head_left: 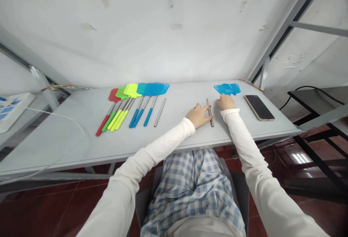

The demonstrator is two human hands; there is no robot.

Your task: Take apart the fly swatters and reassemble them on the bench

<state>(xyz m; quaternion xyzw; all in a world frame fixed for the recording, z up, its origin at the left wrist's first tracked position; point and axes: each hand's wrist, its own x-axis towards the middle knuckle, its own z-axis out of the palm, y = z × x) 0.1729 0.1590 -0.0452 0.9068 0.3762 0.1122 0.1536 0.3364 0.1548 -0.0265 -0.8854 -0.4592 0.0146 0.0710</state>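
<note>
My left hand (199,116) has thumb and index finger across a silver metal rod (209,108) lying on the table, gripping it loosely. To its right, my right hand (226,102) is closed, its fingers curled at the lower edge of the overlapping blue fly swatter heads (227,87); the exact grip is hidden under the hand. A second loose metal rod (160,112) rests left of my left hand. Further left, several fly swatters with handles lie in a row: a red one (113,95), a green one (121,92), yellow ones (132,90) and blue ones (159,88).
A black-screened phone (259,107) lies at the right end of the grey table (182,135). Behind is a white wall (174,55). A white cable (67,117) crosses the left side, and metal frame posts (265,71) stand at both ends.
</note>
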